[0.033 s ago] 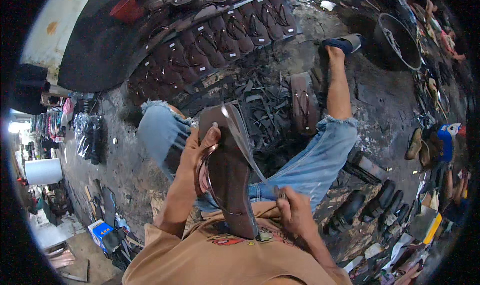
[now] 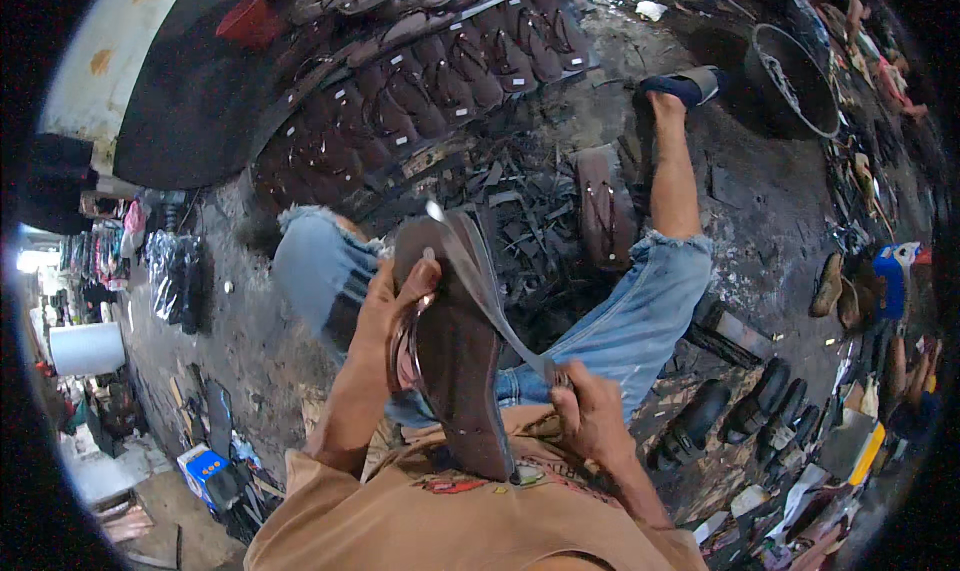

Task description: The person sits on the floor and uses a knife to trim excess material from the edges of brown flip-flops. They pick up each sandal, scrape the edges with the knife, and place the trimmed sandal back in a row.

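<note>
My left hand (image 2: 385, 316) pinches a brown thong sandal (image 2: 455, 366) by its left edge, thumb on top; lower end at my tan shirt (image 2: 450, 521). Knife (image 2: 497, 319) along sandal's right edge, clenched in my right hand (image 2: 592, 411), fingers curled.

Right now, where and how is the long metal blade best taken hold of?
Grip the blade by its near end, likely from the person's right, where the right hand holds it; its thin length slants forward-left across the sandal.

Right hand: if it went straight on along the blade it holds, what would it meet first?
Likely the brown sandal, near its right edge; the blade from the right hand overlaps it in view, but depth is unclear.
</note>
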Demonstrator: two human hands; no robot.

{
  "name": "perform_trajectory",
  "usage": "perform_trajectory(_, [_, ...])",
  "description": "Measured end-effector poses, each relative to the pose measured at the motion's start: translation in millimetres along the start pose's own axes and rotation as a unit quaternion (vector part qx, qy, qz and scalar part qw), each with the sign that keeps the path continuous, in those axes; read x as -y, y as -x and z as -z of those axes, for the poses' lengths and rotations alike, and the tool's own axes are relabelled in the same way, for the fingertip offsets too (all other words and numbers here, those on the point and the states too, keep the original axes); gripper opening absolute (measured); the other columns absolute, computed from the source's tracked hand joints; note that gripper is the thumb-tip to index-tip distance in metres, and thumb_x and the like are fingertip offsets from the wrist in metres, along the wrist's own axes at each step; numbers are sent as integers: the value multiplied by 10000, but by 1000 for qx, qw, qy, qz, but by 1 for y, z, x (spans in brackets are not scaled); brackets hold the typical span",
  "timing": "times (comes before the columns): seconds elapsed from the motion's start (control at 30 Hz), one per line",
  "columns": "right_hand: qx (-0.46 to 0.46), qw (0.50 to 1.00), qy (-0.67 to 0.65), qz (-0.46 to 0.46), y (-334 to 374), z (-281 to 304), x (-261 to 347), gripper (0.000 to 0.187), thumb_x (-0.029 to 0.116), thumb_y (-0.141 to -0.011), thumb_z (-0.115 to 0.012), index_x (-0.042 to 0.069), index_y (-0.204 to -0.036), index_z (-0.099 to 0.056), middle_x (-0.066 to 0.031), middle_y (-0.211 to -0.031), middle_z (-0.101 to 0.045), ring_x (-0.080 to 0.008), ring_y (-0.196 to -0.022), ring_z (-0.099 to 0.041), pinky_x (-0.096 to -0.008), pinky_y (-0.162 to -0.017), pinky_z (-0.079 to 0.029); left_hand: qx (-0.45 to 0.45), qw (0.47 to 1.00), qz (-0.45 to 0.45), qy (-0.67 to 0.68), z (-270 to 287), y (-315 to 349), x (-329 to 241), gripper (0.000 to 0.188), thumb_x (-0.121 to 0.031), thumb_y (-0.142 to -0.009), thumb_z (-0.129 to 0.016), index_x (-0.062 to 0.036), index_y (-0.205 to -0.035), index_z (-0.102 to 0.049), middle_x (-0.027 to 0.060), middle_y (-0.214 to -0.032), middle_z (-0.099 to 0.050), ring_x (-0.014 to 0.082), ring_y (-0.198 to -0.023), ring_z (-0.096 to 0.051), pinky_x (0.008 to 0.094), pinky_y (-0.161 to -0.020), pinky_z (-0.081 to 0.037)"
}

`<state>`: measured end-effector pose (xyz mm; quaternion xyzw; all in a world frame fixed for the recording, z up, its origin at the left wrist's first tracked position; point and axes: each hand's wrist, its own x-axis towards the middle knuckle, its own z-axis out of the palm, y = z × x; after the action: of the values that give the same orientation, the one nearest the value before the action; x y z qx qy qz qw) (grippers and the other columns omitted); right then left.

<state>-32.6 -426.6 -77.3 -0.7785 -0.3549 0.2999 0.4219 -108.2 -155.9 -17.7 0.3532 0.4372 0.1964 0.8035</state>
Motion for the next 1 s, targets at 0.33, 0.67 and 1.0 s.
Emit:
perform_trajectory(0.33, [-24,998,-32,53,-154,33,54,282,314,-1026,-565,34,-1027,-539,-209,-781,-638,-451,-776,-634,-479,-643,-485,116,982,-1,-149,-17,-5,-19,539,-257,-939,-747,-33,-1380,-532,82,-1220,-662,194,-1133,-641,372,-995,-525])
perform_trajectory(0.67, [-20,982,-153,110,-83,78,12,392,366,-1058,-476,10,-1083,-637,-18,-647,-489,-126,-552,-449,-306,-530,-374,238,825,-14,-512,-34,22,-103,460,-187,-733,-916,-7,-1103,-712,25,-995,-737,87,-874,-657,278,-820,-536])
perform_trajectory(1.0, [223,970,-71,-65,20,83,16,354,292,-935,-634,68,-1210,-632,-223,-1021,-704,-457,-907,-660,-487,-819,-512,193,885,101,-412,-18,70,-62,436,-189,-787,-885,6,-1140,-719,33,-999,-746,85,-909,-647,295,-865,-530])
